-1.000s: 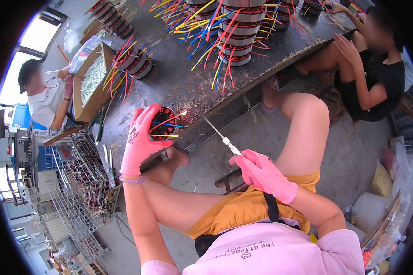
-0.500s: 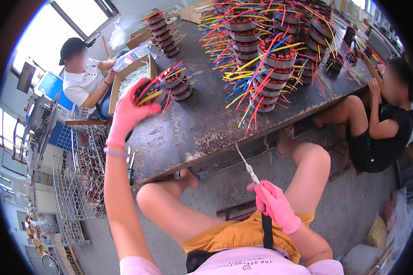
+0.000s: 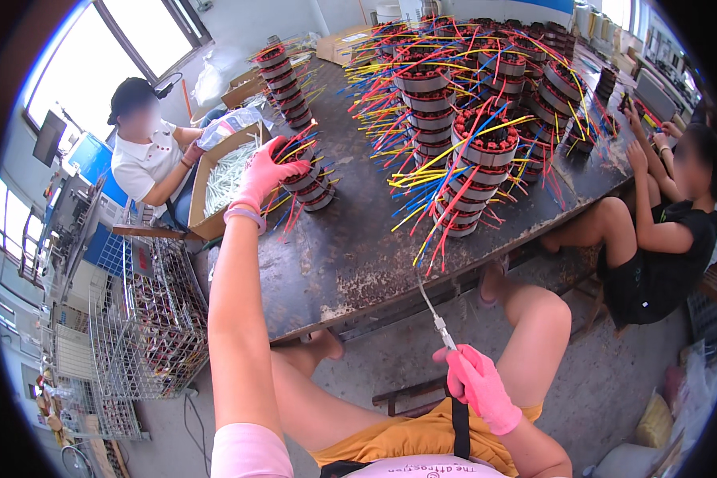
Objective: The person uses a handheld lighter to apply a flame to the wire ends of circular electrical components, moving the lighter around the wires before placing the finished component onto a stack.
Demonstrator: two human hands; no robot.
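Wire-mesh baskets (image 3: 147, 342) stand left of the dark, worn table (image 3: 358, 223). A white-shirted person (image 3: 139, 163) in a dark cap (image 3: 131, 97) sits at the table's left end, and a person in black (image 3: 661, 251) sits at its right side. A bright window (image 3: 92, 88) shows beyond the table's far left corner. Down past the table's near right side, clear plastic (image 3: 705, 398) is bunched beside a yellowish bundle (image 3: 655, 422).

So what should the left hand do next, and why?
Maybe open slowly: the left hand is at the top of a short stack of wound stators, and coloured wires poke out beside its fingers, so a quick pull could snag.
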